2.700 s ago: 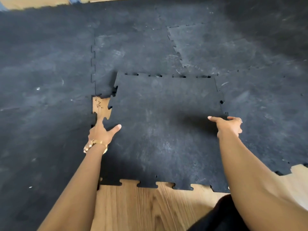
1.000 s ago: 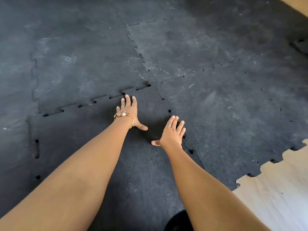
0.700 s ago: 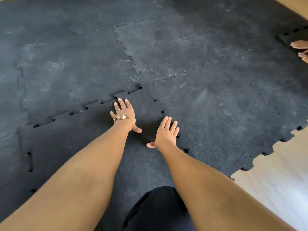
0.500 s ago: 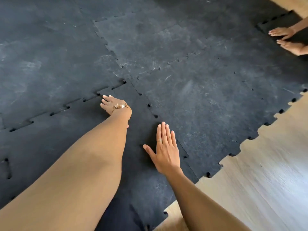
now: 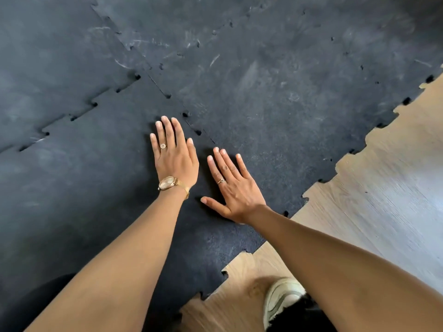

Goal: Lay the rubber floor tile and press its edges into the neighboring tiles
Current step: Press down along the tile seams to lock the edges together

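Both hands are laid flat with fingers spread on the rubber floor tile (image 5: 100,188), the right hand (image 5: 236,188) nearer than the left hand (image 5: 176,156) to the unseated seam (image 5: 199,133) running away to the upper left beside the neighboring tile (image 5: 275,104).

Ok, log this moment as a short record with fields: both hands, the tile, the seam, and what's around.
left hand: flat, fingers spread, palm down on the rubber tile
right hand: flat, palm down, beside the left
seam: interlocking, small gaps visible at the tabs
wood floor: bare, right of the tiles
shoe: on the wood, bottom right
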A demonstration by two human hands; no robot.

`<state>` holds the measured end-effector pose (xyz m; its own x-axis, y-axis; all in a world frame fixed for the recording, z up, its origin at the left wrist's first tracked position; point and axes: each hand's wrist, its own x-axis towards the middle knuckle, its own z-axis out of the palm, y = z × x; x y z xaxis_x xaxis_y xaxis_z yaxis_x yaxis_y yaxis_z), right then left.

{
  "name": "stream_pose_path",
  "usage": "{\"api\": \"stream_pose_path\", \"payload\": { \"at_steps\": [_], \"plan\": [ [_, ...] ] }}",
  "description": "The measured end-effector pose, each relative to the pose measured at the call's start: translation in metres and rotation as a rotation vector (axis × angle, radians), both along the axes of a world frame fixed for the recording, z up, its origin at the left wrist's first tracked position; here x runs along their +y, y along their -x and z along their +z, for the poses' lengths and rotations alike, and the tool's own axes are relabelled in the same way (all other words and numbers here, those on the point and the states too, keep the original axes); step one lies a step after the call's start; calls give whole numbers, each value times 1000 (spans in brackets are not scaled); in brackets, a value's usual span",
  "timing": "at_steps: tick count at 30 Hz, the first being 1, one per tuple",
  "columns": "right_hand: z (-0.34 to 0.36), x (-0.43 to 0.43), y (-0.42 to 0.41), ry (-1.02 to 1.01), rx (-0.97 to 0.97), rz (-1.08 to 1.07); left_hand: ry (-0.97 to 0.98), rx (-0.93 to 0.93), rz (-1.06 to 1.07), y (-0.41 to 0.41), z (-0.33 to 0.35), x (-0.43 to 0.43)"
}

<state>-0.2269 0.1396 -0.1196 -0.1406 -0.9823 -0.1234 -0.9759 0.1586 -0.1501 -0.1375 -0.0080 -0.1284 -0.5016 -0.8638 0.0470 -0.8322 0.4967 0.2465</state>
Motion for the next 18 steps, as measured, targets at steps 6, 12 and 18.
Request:
{"api": "stream_pose_path", "payload": {
  "at_steps": [6, 12, 18],
  "plan": [
    [0, 0, -2, 5, -7, 9, -24, -22, 2, -3, 6, 0],
    [1, 3, -4, 118, -178, -44, -147, -38, -76, -13, 19, -14],
    [37, -50, 3, 420, -465, -565, -106, -12, 8, -57, 33, -42]
  ]
}}
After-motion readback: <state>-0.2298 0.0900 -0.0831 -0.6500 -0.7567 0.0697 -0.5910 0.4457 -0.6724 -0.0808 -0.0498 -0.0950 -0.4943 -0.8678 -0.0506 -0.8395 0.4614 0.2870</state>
